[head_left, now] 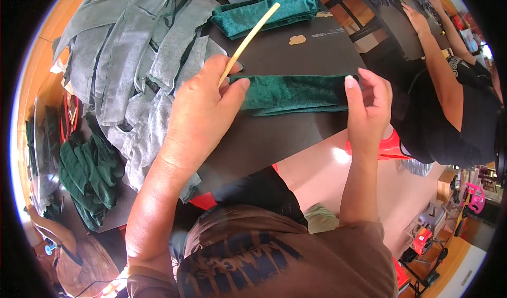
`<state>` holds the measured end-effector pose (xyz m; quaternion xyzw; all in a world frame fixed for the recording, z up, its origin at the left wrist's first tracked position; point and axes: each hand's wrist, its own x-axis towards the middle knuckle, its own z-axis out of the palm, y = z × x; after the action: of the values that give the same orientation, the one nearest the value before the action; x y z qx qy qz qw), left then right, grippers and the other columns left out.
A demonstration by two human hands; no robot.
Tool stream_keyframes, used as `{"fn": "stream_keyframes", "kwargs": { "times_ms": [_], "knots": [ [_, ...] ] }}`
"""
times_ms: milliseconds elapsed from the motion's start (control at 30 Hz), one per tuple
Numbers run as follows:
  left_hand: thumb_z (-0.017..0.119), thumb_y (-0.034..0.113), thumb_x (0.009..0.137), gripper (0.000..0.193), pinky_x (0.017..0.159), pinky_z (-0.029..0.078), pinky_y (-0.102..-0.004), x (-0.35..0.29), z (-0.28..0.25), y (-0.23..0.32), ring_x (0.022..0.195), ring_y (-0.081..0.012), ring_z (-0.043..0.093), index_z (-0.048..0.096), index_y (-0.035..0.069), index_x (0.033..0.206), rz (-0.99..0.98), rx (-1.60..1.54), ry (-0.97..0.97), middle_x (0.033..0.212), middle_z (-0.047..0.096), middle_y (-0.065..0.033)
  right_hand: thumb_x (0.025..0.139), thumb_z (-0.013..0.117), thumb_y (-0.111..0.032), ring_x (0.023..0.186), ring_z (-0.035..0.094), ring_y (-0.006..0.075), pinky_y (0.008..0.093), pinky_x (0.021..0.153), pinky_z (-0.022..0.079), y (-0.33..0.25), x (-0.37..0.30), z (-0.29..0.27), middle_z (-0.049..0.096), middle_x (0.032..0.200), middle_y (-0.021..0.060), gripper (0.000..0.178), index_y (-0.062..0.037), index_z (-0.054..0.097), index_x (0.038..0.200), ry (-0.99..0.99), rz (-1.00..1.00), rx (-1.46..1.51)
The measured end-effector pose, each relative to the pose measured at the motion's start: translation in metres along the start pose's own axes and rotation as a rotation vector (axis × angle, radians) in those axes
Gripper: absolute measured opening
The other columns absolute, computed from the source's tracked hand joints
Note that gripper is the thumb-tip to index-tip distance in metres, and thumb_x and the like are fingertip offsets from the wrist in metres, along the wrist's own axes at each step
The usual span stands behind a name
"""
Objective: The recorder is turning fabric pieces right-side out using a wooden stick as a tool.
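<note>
gray strips (pixel 124 55) heaped left, loose; my left hand (pixel 203 97) grips a pale stick (pixel 259 28) and the left end of the green velvet band (pixel 296 94), off the dark table (pixel 330 55), one folded green piece (pixel 264 15) already down beyond, my right hand (pixel 372 100) pinching the right end.

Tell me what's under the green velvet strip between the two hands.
Dark tabletop shows beyond both long edges of the green velvet strip; whatever lies directly beneath is covered, unseen.
</note>
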<state>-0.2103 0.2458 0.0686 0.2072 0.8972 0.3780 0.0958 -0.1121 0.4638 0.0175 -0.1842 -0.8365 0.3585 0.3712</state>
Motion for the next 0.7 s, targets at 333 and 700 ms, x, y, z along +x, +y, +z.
{"fn": "stream_keyframes", "kwargs": {
  "times_ms": [333, 700],
  "knots": [
    [0.052, 0.017, 0.087, 0.017, 0.059, 0.040, -0.0252, -0.086, -0.024, 0.000, 0.067, -0.0091, 0.047, 0.053, 0.005, 0.100, 0.065, -0.490, -0.399, 0.076, 0.051, -0.0035, 0.080, 0.053, -0.003, 0.098, 0.047, 0.0254, 0.0356, 0.086, 0.038, -0.047, -0.040, -0.011, 0.047, 0.107, 0.0152, 0.027, 0.0036, 0.052, 0.106, 0.061, -0.336, 0.078],
    [0.057, 0.012, 0.085, 0.013, 0.055, 0.040, -0.0229, -0.246, -0.053, -0.091, 0.062, -0.0065, 0.049, 0.057, 0.002, 0.093, -0.300, -0.731, -0.068, 0.066, 0.052, -0.0008, 0.073, 0.061, -0.002, 0.079, 0.053, 0.0260, 0.0348, 0.070, 0.043, -0.139, -0.111, 0.059, 0.055, 0.089, 0.0109, 0.019, -0.0020, 0.057, 0.091, -0.508, -0.509, 0.376]
  ]
}}
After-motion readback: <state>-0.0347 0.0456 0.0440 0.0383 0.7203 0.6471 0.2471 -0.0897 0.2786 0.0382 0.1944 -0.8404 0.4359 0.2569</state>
